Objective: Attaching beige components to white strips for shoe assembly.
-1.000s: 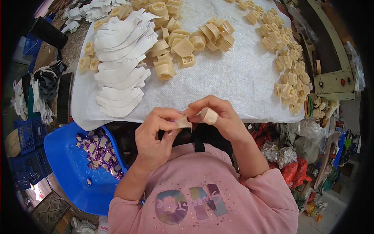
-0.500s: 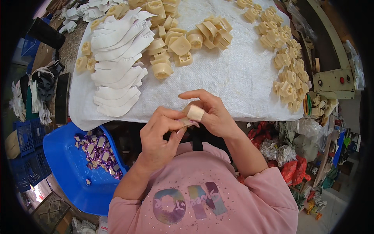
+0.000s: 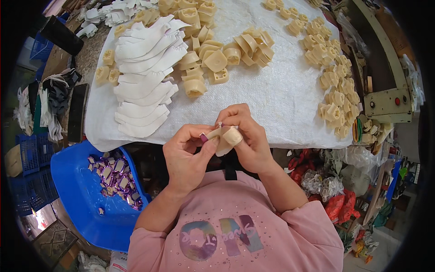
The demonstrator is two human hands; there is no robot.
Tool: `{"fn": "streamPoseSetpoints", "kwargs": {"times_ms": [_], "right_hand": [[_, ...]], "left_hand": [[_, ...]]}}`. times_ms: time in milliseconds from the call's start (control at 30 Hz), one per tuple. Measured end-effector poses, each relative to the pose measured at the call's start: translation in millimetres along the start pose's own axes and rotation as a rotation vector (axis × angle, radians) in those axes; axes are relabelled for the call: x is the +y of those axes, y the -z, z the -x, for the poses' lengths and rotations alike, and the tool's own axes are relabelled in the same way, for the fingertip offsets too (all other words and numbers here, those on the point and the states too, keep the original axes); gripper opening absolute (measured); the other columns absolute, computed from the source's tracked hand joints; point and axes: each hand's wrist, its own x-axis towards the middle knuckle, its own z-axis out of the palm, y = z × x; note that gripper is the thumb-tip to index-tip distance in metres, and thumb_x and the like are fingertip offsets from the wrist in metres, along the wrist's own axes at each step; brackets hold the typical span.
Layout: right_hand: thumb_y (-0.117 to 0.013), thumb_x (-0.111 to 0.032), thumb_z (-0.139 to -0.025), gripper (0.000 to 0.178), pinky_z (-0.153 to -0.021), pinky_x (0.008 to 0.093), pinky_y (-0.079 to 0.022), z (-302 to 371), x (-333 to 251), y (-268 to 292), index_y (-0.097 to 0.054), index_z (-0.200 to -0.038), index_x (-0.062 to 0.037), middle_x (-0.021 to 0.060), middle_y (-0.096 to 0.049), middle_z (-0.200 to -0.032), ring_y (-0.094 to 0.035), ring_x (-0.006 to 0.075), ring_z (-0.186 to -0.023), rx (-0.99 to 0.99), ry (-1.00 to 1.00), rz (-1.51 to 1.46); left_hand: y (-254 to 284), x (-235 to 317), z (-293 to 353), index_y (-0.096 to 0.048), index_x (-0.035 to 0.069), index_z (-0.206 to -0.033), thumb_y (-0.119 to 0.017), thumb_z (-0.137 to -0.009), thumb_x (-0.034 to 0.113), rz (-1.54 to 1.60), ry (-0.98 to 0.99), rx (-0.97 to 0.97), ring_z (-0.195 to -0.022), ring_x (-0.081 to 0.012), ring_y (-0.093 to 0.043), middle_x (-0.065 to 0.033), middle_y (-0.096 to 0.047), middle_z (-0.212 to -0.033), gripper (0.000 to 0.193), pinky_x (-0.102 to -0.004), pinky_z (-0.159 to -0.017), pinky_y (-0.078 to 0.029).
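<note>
Over the near edge of the table, my left hand (image 3: 185, 147) and my right hand (image 3: 247, 138) meet, both closed in a pinch on a small pale-and-purple piece (image 3: 214, 134). Its exact shape is partly hidden by the fingers. A cream cover (image 3: 233, 135), perhaps tape or a cap, sits around the tip of my right thumb. Left of my body, a blue plastic tub (image 3: 74, 195) holds a heap of small shiny purple pieces (image 3: 118, 177) with pale faces. Beyond my left hand, curved white pieces (image 3: 142, 88) lie overlapped in a column.
A white woven sheet (image 3: 267, 106) covers the table. Cream moulded plastic parts (image 3: 215, 59) are piled at its far middle, and more cream parts (image 3: 337, 86) line its right side. A machine with a control box (image 3: 387, 103) stands at right. Red bags (image 3: 342, 206) lie below.
My right fingers have curled in from a more stretched pose and now meet my left fingertips at the piece. The piece has been turned. The view has shifted slightly.
</note>
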Motion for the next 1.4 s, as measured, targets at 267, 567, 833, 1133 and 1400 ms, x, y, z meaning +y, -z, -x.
{"fn": "streamPoseSetpoints", "kwargs": {"times_ms": [267, 567, 833, 1133, 1400], "right_hand": [[-0.061, -0.005, -0.072, 0.014, -0.082, 0.037, -0.035, 1, -3, 8, -0.053, -0.084, -0.0063, 0.007, -0.055, -0.095, -0.046, 0.0274, -0.088, 0.03, 0.238, 0.42], [-0.067, -0.016, -0.083, 0.039, -0.089, 0.034, -0.045, -10, -12, 28, -0.055, -0.116, 0.0003, 0.0127, -0.06, -0.106, -0.056, 0.0199, -0.101, -0.256, -0.467, -0.417], [-0.074, -0.007, -0.071, 0.049, -0.07, 0.0292, -0.049, -7, -5, 23, -0.055, -0.116, -0.0045, 0.0078, -0.064, -0.101, -0.061, 0.0177, -0.087, -0.102, 0.12, -0.008], [-0.071, -0.015, -0.074, 0.038, -0.078, 0.0367, -0.045, 5, -1, 2, -0.059, -0.109, -0.0078, 0.0086, -0.056, -0.103, -0.051, 0.0218, -0.093, -0.054, 0.252, 0.265], [-0.055, -0.024, -0.09, 0.021, -0.037, 0.0202, -0.045, -10, -12, 6, -0.058, -0.097, -0.005, 0.0106, -0.052, -0.103, -0.056, 0.0108, -0.057, -0.275, -0.581, -0.535]], "left_hand": [[-1, 9, -1, -0.065, 0.003, -0.086, -0.069, -0.08, 0.005, -0.608, -0.27, -0.01, -0.085, -0.0159, -0.056, -0.014, -0.058, -0.103, 0.008, -0.0299, -0.072, -0.046], [9, 7, -12, -0.067, 0.006, -0.079, -0.074, -0.067, 0.003, -0.742, -0.742, -0.093, -0.093, -0.0279, -0.051, -0.0116, -0.056, -0.101, 0.014, -0.0335, -0.072, -0.043], [17, -2, -1, -0.053, 0.001, -0.125, -0.054, -0.091, 0.027, -0.162, -0.184, -0.127, -0.102, -0.0216, -0.049, -0.0119, -0.051, -0.115, 0.043, -0.0324, -0.081, -0.042], [3, -9, 4, -0.019, 0.001, -0.139, -0.031, -0.095, 0.017, 0.269, 0.216, -0.301, -0.083, -0.0113, -0.053, -0.0111, -0.05, -0.104, 0.049, -0.0238, -0.072, -0.045], [-13, -5, 10, -0.017, 0.0, -0.142, -0.032, -0.094, 0.056, 0.135, 0.078, -0.197, -0.107, -0.0162, -0.049, -0.0139, -0.043, -0.123, 0.075, -0.0285, -0.088, -0.042]]}}
